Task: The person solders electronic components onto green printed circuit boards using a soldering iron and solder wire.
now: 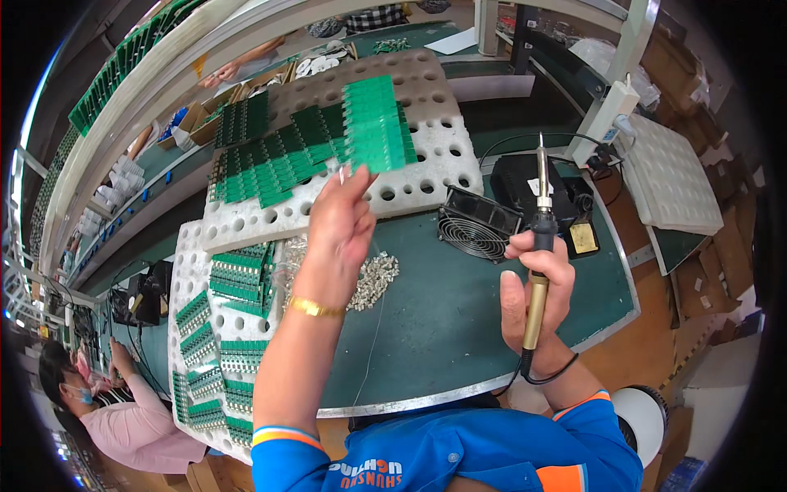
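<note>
My left hand (340, 215) pinches a bright green circuit board panel (370, 123) by its near edge, raised over the white foam tray (438, 152). Upright in my right hand (537, 291) is a soldering iron (535, 312), its metal tip pointing up and away from the panel. Overlapping rows of darker green circuit boards (275, 164) lie on that tray behind my left hand. Near my left wrist sits a heap of small metal parts (377, 279) on the green bench top (443, 328). Several boards with parts fitted (243, 357) rest on a lower foam tray (182, 271).
A black fan (475, 230) and a black soldering station (525, 182) stand right of the trays, beside a yellow sponge (584, 238). A cable hangs from the iron. A power strip (611, 115) is on the right post. At left, a person in pink (143, 418) works nearby.
</note>
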### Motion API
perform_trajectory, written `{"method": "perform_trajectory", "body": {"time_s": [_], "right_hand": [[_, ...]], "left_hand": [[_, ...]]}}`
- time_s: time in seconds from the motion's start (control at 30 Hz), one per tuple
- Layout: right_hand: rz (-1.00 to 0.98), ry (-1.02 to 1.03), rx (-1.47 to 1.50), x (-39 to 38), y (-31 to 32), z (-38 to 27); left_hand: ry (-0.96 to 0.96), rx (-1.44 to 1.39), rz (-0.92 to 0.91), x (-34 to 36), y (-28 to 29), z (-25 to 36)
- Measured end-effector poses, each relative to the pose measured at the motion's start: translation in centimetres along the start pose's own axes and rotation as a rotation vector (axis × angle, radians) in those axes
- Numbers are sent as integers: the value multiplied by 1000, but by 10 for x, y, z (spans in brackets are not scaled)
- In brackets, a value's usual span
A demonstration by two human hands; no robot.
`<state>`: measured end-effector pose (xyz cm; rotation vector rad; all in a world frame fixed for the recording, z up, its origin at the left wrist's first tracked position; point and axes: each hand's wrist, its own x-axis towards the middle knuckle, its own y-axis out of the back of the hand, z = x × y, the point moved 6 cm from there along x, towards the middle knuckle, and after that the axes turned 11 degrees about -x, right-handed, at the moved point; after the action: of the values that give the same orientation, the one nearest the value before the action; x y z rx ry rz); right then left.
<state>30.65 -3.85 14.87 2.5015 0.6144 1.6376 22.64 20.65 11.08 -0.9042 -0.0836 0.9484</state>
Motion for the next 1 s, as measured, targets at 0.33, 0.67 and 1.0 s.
{"method": "perform_trajectory", "body": {"time_s": [0.33, 0.67, 1.0], "right_hand": [[-118, -2, -82, -21, 7, 2], [-184, -20, -2, -19, -17, 11], [-184, 6, 123, -37, -33, -6]], "left_hand": [[41, 122, 226, 113, -9, -75], [-102, 384, 211, 108, -5, -77], [190, -68, 20, -47, 40, -67]]}}
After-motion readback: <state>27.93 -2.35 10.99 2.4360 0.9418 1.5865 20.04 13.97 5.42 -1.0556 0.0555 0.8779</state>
